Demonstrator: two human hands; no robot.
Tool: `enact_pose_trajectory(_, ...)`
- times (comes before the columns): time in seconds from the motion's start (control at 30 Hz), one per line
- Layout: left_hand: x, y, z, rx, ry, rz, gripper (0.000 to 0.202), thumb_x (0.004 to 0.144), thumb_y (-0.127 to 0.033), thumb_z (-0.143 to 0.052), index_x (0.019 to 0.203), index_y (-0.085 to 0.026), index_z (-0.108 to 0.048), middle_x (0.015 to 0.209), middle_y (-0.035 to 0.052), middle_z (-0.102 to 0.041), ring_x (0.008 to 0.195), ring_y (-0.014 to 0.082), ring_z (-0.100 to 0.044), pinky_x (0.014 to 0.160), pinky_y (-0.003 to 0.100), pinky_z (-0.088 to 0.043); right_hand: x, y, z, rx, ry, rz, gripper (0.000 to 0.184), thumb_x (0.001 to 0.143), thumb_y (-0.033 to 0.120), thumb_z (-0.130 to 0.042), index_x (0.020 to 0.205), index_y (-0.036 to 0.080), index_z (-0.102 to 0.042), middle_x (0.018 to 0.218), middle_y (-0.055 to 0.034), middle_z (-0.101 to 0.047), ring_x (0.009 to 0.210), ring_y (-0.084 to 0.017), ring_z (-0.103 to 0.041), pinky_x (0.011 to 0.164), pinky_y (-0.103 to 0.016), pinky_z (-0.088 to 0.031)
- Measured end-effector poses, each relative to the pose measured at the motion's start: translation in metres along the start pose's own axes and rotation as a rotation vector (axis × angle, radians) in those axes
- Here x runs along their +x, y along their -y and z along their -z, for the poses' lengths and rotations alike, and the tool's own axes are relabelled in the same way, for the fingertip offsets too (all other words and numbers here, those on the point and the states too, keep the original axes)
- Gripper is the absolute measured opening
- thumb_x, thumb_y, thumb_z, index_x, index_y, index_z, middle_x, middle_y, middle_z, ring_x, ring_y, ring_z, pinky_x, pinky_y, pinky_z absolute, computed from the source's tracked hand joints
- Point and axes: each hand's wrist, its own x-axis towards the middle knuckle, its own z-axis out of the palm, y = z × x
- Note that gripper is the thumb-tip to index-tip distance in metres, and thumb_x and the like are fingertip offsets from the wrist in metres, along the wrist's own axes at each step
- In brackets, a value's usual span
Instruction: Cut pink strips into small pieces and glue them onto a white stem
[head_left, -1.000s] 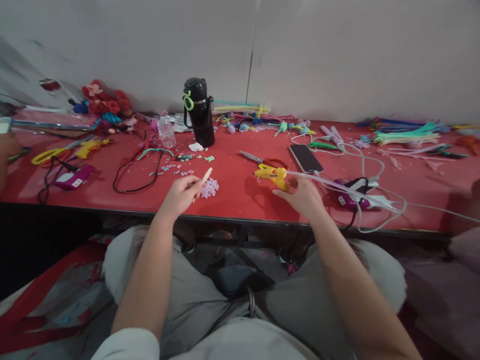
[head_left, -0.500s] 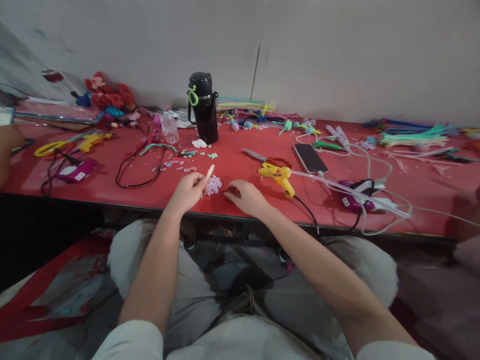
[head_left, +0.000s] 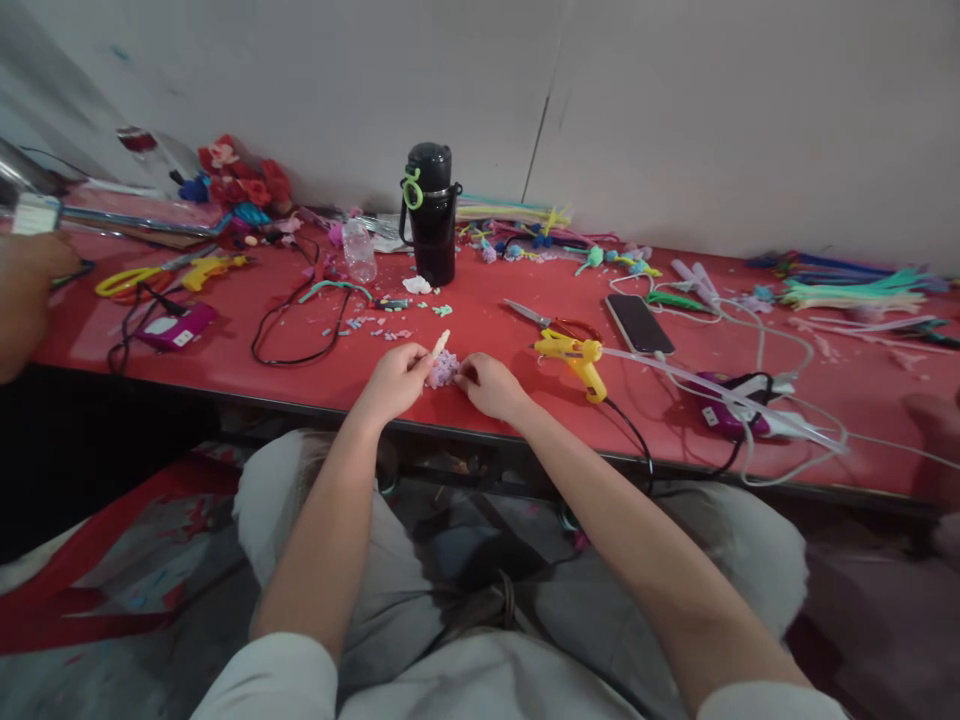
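Note:
My left hand (head_left: 400,381) is closed, with a short, fuzzy, cream-coloured stick (head_left: 442,343) pinched between thumb and fingers and its tip pointing up. Just beside it lies a small pile of lilac fuzzy bits (head_left: 444,369) near the table's front edge. At the pile's right side is my right hand (head_left: 492,388), its thumb and fingertips brought together against the bits. Whatever those fingertips hold is too small to make out. To the right lie a yellow glue gun (head_left: 576,358) with a long clear glue stick in it and scissors (head_left: 528,313) with red handles.
A black flask (head_left: 433,225) stands behind the hands, near a clear plastic bottle (head_left: 359,252). Right of the glue gun are a phone (head_left: 639,323), cables and a purple power socket (head_left: 724,410). Pipe cleaners (head_left: 855,290) lie far right. Another person's hand (head_left: 30,280) is at the left.
My right hand has moved left to the lilac pile, and its fingers have closed there. The left hand still holds the cream stick. The whole view has shifted slightly.

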Motion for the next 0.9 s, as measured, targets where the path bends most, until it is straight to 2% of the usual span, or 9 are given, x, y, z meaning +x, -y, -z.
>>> enact_pose_trajectory(0.2,0.0,0.0,0.003,-0.008,-0.05,0.012,0.025,0.09,-0.03,-0.052,0.068,-0.019,-0.056,0.064,-0.0004,-0.062,0.055,0.0121,-0.053,0.062,0.028,-0.041,0.0,-0.005,0.004,0.045,-0.034,0.025,0.01,0.09,0.01,-0.055,0.092,0.015,-0.063,0.098,-0.0088,-0.067,0.086,-0.017,-0.061,0.081,-0.029,-0.046)
enact_pose_trajectory(0.43,0.003,0.004,0.005,-0.057,-0.079,0.024,0.022,0.09,-0.032,-0.052,0.073,-0.019,-0.058,0.065,0.0006,-0.063,0.053,0.0124,-0.052,0.058,0.028,-0.04,0.001,-0.002,0.002,0.057,-0.054,0.066,0.014,0.089,0.013,-0.058,0.097,0.018,-0.067,0.097,-0.0067,-0.064,0.082,-0.018,-0.059,0.079,-0.031,-0.047)
enact_pose_trajectory(0.57,0.006,0.01,0.006,-0.067,-0.094,0.024,0.021,0.09,-0.033,-0.052,0.078,-0.019,-0.061,0.066,0.0007,-0.064,0.054,0.013,-0.052,0.058,0.028,-0.04,0.0,0.003,-0.002,0.076,-0.084,0.104,0.01,0.087,0.023,-0.066,0.095,0.019,-0.069,0.093,-0.0053,-0.063,0.078,-0.017,-0.058,0.076,-0.03,-0.047)
enact_pose_trajectory(0.67,0.008,0.014,0.005,-0.068,-0.087,0.029,0.021,0.09,-0.033,-0.052,0.077,-0.019,-0.06,0.065,0.0006,-0.064,0.054,0.0131,-0.052,0.058,0.028,-0.041,0.0,0.003,-0.007,0.095,-0.094,0.092,0.013,0.084,0.03,-0.072,0.092,0.019,-0.069,0.092,-0.0051,-0.064,0.077,-0.017,-0.058,0.074,-0.031,-0.046)
enact_pose_trajectory(0.8,0.007,0.014,0.004,-0.061,-0.077,0.027,0.019,0.089,-0.032,-0.053,0.077,-0.019,-0.06,0.065,0.0005,-0.064,0.055,0.0133,-0.053,0.06,0.028,-0.042,0.002,0.002,-0.011,0.178,-0.123,0.08,0.004,0.086,0.022,-0.065,0.086,0.02,-0.068,0.088,-0.0043,-0.067,0.077,-0.017,-0.058,0.075,-0.03,-0.046)
enact_pose_trajectory(0.9,0.006,0.01,0.003,-0.063,-0.08,0.03,0.019,0.09,-0.031,-0.052,0.077,-0.019,-0.059,0.065,0.0005,-0.064,0.055,0.0132,-0.054,0.06,0.028,-0.042,0.004,-0.001,-0.008,0.214,-0.134,0.076,0.008,0.088,0.019,-0.059,0.086,0.019,-0.067,0.088,-0.0045,-0.07,0.078,-0.017,-0.06,0.077,-0.029,-0.046)
